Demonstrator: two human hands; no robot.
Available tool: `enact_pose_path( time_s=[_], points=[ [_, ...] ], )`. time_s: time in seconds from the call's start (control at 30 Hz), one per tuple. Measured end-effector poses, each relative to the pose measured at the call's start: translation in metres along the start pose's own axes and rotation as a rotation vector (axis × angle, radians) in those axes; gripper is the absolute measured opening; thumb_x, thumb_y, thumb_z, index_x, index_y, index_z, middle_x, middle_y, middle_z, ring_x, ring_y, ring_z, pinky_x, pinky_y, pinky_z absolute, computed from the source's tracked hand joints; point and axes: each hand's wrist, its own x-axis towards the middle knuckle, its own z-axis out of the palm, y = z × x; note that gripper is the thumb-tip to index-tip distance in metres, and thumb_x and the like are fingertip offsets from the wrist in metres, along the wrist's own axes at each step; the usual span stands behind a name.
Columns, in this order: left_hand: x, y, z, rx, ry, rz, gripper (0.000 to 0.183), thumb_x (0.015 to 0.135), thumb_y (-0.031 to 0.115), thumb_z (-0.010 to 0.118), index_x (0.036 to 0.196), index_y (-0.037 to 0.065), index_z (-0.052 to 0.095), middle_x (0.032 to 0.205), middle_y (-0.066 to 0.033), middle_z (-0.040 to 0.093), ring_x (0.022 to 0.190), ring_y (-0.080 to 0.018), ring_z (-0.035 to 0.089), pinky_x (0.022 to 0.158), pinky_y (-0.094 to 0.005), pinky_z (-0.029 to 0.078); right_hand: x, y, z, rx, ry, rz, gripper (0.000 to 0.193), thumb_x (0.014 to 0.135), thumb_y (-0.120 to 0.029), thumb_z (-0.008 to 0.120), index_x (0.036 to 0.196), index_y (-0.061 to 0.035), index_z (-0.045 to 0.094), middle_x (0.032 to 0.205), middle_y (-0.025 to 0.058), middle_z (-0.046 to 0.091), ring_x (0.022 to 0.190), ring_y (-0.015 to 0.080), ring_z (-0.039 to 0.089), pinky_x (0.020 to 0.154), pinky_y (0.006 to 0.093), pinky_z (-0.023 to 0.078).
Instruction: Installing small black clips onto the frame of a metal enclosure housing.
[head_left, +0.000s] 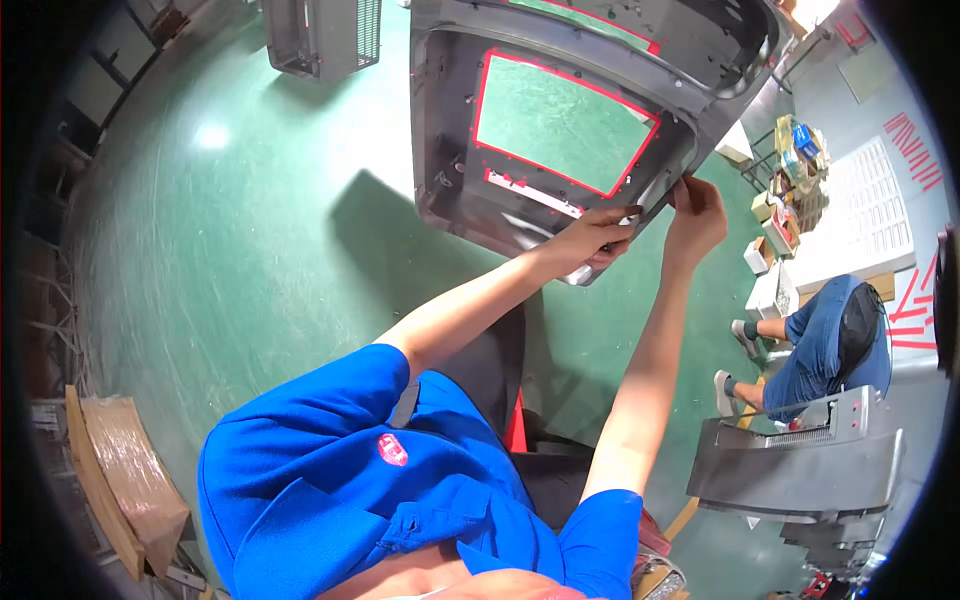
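A large grey metal housing panel [560,60] with a rectangular cut-out edged in red tape hangs above the green floor. My left hand [592,238] grips the panel's lower corner edge. My right hand [697,212] pinches something small at the same edge, just right of the left hand; what it pinches is too small to tell. Both forearms reach up from my blue shirt.
Another grey housing [322,35] stands at the top left. A person in blue [835,345] crouches at the right beside white boxes [772,292] and a grey metal unit [800,465]. A wrapped cardboard box [125,470] on a wooden pallet sits at the lower left.
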Motion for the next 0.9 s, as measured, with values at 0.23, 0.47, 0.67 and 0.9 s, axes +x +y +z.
enact_pose_path(
  time_s=[0.23, 0.47, 0.67, 0.9],
  points=[
    [-0.030, -0.037, 0.028, -0.023, 0.236, 0.072, 0.040, 0.093, 0.018, 0.049, 0.131, 0.006, 0.044, 0.068, 0.0041, 0.045, 0.050, -0.0030, 0.033, 0.041, -0.0195, 0.022, -0.073, 0.003, -0.060, 0.190, -0.317, 0.203, 0.011, 0.079, -0.005, 0.070, 0.086, 0.0026, 0.066, 0.076, 0.0071, 0.068, 0.071, 0.0109, 0.063, 0.064, 0.0239, 0.049],
    [-0.067, -0.078, 0.082, 0.127, 0.255, -0.045, 0.042, 0.098, 0.016, 0.040, 0.138, 0.002, 0.037, 0.062, 0.0032, 0.039, 0.047, -0.0033, 0.029, 0.040, -0.0194, 0.022, -0.148, 0.008, -0.124, 0.305, -0.440, 0.378, 0.011, 0.078, -0.005, 0.071, 0.085, 0.0026, 0.068, 0.079, 0.0080, 0.066, 0.071, 0.0125, 0.065, 0.063, 0.0246, 0.050],
    [-0.067, -0.095, 0.067, 0.000, 0.080, -0.227, 0.040, 0.098, 0.017, 0.040, 0.137, 0.006, 0.040, 0.065, 0.0032, 0.040, 0.050, -0.0030, 0.033, 0.039, -0.0174, 0.024, -0.162, -0.001, -0.135, 0.212, -0.308, 0.437, 0.009, 0.078, -0.002, 0.070, 0.085, 0.0024, 0.067, 0.080, 0.0078, 0.066, 0.072, 0.0126, 0.064, 0.066, 0.0246, 0.050],
    [-0.098, -0.158, 0.033, -0.956, 0.328, -0.527, 0.018, 0.096, 0.013, 0.041, 0.105, -0.001, 0.050, 0.071, -0.0003, 0.039, 0.055, -0.0085, 0.036, 0.039, -0.0197, 0.024, -0.167, -0.011, -0.267, 0.097, 0.292, 0.351, 0.008, 0.081, 0.001, 0.066, 0.089, 0.0008, 0.066, 0.081, 0.0036, 0.066, 0.073, 0.0078, 0.059, 0.067, 0.0221, 0.048]
  ],
)
